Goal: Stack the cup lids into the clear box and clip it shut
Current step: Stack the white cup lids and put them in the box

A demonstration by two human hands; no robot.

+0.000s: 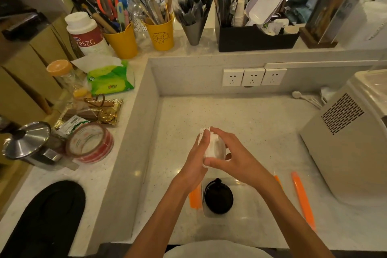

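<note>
Both hands hold a stack of white cup lids (212,145) on its side above the counter. My left hand (198,156) presses the stack's left end, my right hand (232,158) wraps over its right end. Below them, near the front edge, sits the clear box (247,201) with orange clips (195,198) on its sides. Black cup lids (218,196) lie in the box's left part. My forearms hide parts of the box.
A clear lid with an orange clip (303,199) lies right of the box. A beige machine (351,142) stands at the right. On the left ledge sit a tape roll (90,142) and a metal pot (31,144). Wall sockets (253,77) are behind.
</note>
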